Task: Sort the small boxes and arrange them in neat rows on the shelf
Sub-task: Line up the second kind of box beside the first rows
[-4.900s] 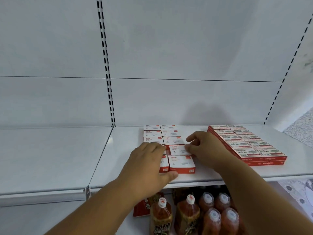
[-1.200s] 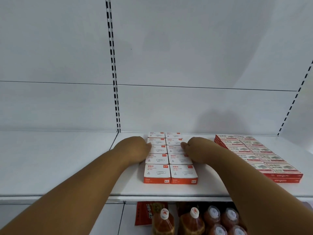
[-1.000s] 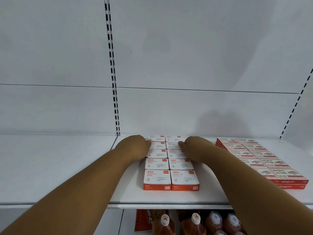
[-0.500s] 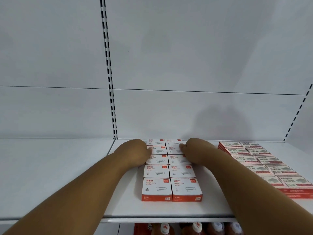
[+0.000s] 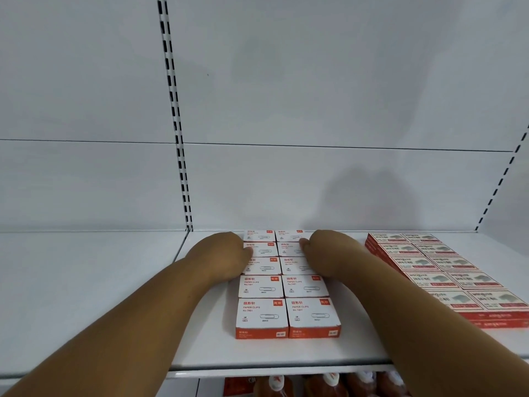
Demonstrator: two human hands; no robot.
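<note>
Head view, single camera, items as seen.

Shelf (image 5: 286, 356): white, front lip visible, left bay bare; right end cut off by the frame edge.

Paper-clip boxes (image 5: 286, 285): white tops, orange fronts, lying flat in two columns running from near the shelf front towards the back panel (image 5: 315, 81), five rows deep, sides touching. Front pair fully readable ("PAPER CLIPS"); print on the rear rows is too small to make out.

My left hand (image 5: 226, 256): laid against the left side of the left column at about the second to third row from the back, knuckles towards the camera. Fingers are turned away under the hand, so I cannot tell whether they are straight or curled.

My right hand (image 5: 326, 253): against the right side of the right column at the same rows, one fingertip showing on a box top; the other fingers are hidden, so its state I cannot tell either. It covers the right edges of those boxes.

Red flat boxes (image 5: 446, 270): second block, two columns, well to the right of the paper-clip boxes, apart from them. My right forearm hides its front left corner; labels blurred.

Bottles (image 5: 323, 382): lower level, only caps and shoulders showing beneath the shelf lip, the rest cut off at the bottom.
</note>
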